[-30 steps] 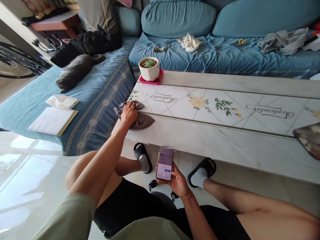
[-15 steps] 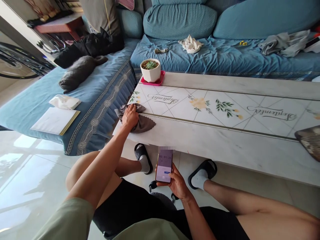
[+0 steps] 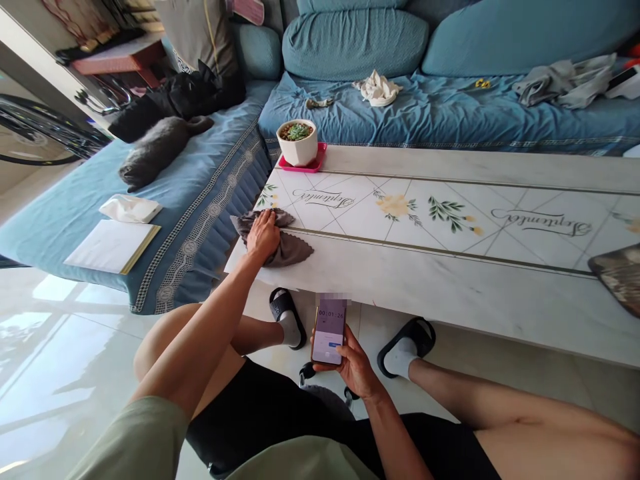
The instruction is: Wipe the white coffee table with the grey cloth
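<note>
1. My left hand (image 3: 263, 235) presses down on a grey cloth (image 3: 289, 250), bunched under my palm on the near left part of the marble-topped coffee table (image 3: 450, 300).
2. My right hand (image 3: 354, 369) grips a smartphone (image 3: 329, 332) just past the table's near edge, its screen showing a timer at 00:01:26.
3. My hands are well apart, each on its own thing.
4. At the table's far left corner, a potted succulent (image 3: 297, 137) stands on a pink saucer (image 3: 303, 163).
5. Left of the table, a grey cat (image 3: 155, 150) lies on the blue sofa (image 3: 450, 117), near a tissue packet (image 3: 130, 209) and a white folder (image 3: 113, 247).
6. Under the table, my feet rest in black slides (image 3: 286, 307) and white socks (image 3: 400, 359).
</note>
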The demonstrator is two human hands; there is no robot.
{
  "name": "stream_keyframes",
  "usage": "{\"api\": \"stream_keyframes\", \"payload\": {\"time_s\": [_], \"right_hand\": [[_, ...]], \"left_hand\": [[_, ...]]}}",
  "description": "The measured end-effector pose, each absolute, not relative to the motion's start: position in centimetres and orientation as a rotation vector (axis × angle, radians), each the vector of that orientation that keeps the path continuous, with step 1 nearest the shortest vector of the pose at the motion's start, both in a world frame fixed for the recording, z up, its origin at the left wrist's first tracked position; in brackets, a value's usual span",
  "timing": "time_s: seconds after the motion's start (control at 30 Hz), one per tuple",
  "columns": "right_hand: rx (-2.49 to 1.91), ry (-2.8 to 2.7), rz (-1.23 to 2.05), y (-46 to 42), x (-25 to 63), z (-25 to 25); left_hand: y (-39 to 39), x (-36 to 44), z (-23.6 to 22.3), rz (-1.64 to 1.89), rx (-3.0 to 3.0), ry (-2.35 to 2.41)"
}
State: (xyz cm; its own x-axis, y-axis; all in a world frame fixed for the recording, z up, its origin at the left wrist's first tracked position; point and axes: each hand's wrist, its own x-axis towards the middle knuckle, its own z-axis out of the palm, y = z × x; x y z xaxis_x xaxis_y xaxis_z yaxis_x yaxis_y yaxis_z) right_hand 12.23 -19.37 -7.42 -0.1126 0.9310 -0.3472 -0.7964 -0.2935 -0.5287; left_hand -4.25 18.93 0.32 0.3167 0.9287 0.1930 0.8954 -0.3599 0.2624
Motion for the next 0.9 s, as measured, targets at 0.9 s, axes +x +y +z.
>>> {"api": "stream_keyframes", "payload": {"time_s": [0.9], "right_hand": [[-0.850, -0.145, 1.625, -18.4, 11.2, -9.0]], "left_hand": [[17.1, -7.1, 0.3, 0.429, 2.590, 1.459]]}}
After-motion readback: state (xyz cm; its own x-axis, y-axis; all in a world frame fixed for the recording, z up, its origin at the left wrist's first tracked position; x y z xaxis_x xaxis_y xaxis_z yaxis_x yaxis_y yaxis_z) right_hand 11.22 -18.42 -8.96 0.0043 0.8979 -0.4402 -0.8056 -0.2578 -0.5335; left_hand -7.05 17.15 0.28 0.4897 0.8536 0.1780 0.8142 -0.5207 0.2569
